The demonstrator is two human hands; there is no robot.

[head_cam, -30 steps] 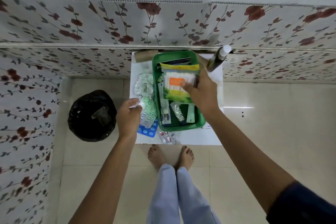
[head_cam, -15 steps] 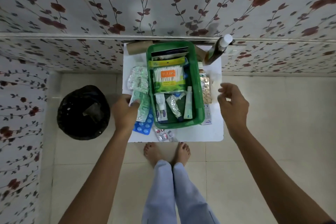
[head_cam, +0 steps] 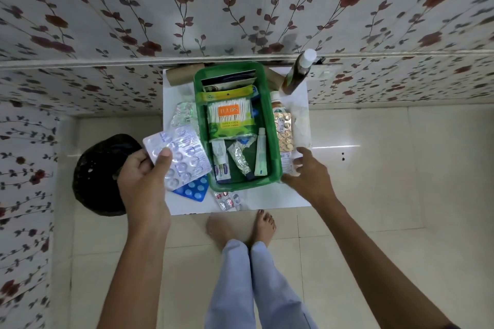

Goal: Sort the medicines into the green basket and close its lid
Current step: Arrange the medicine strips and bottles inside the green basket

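The green basket (head_cam: 272, 120) stands open on a small white table (head_cam: 267, 199). Inside lie a cotton swab pack (head_cam: 230, 117), tubes and a crumpled foil strip. My left hand (head_cam: 144, 176) holds a silver blister strip (head_cam: 177, 155) lifted just left of the basket. My right hand (head_cam: 307, 173) reaches with spread fingers to the basket's near right corner, beside a white packet; nothing is gripped. A gold blister strip (head_cam: 285, 131) lies right of the basket. A blue blister strip (head_cam: 193, 189) and small red-and-white strips (head_cam: 227, 200) lie at the table's front. No lid shows.
A tall brown bottle with a white cap (head_cam: 298, 72) stands at the table's back right. A smaller bottle (head_cam: 278, 105) lies beside the basket. A cardboard roll (head_cam: 180, 76) lies at the back left. A black bin (head_cam: 99, 173) sits on the floor, left. My bare feet (head_cam: 240, 227) stand in front.
My left hand has lifted the silver blister strip off the table. My right hand let go of the swab pack, swung right, then came in to the basket's near right corner.
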